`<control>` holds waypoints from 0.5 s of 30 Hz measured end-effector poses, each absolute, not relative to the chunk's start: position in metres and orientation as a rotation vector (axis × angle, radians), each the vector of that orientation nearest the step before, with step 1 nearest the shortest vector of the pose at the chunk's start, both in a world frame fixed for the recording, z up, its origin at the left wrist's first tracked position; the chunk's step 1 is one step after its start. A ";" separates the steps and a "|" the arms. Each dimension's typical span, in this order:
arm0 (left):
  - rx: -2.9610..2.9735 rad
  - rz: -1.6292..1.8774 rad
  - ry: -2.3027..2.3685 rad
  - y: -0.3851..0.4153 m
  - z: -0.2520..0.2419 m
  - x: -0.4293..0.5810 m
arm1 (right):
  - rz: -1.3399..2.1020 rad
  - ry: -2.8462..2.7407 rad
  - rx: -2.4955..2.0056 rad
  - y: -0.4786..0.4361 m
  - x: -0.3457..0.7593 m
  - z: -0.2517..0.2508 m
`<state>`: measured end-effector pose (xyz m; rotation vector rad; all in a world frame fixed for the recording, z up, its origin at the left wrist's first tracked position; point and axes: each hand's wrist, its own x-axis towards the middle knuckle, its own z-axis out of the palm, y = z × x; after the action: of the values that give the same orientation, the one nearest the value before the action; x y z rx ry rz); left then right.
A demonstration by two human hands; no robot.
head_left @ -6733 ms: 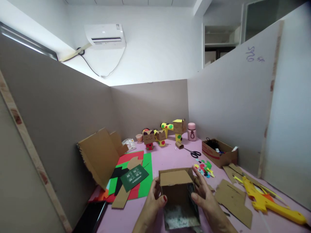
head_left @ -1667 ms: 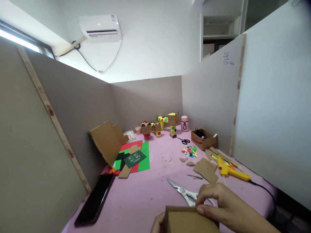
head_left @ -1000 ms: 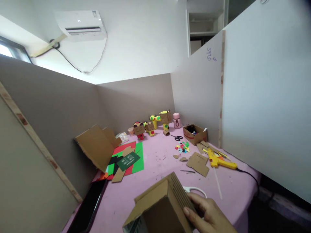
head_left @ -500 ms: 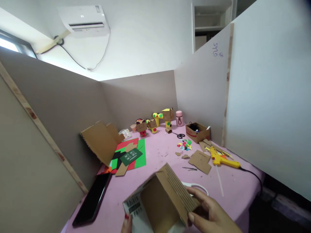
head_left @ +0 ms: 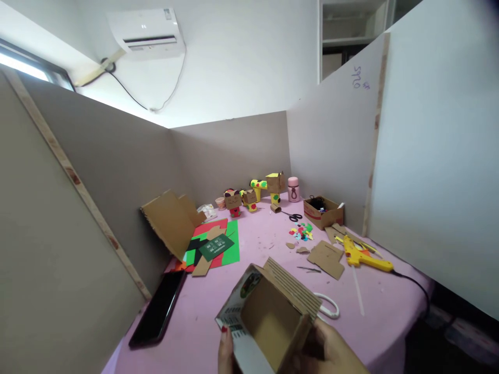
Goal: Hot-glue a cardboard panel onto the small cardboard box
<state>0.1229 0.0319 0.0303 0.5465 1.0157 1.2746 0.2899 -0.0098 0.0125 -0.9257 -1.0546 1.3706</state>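
A small open cardboard box (head_left: 268,317) is held over the near table edge, its hollow inside facing me. Its left side carries white printing, and a strip of ribbed corrugated card lies along its upper right side. My left hand (head_left: 226,350) grips the printed side, with the thumb showing and the other fingers hidden. At the lower right corner my right hand (head_left: 331,349) is closed on the box, its fingertips partly in shadow behind the card. Just beyond the right hand, white-handled scissors (head_left: 330,307) lie partly covered by the box.
A yellow glue gun (head_left: 362,257) with its cord lies right, near cardboard scraps (head_left: 326,258) and paper cutouts (head_left: 302,231). A phone (head_left: 158,309) and coloured sheets (head_left: 233,244) are left. Cardboard figures (head_left: 234,202), black scissors (head_left: 295,216) and a box (head_left: 323,213) stand farther back.
The box has turned and tilted, showing more of its printed left side. My right hand has shifted lower around its corner. The whole view has swung slightly left.
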 end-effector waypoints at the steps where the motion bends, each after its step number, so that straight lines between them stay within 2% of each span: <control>1: 0.527 1.276 1.016 0.031 0.031 0.124 | 1.374 -1.028 -0.933 -0.011 0.292 0.015; 15: 0.295 1.255 0.951 0.012 0.059 0.150 | 1.270 -0.995 -1.102 -0.011 0.317 0.019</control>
<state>0.1505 0.0124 0.0591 0.2954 0.9506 1.2546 0.3171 -0.0111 0.0193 -1.1020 -0.9948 1.2697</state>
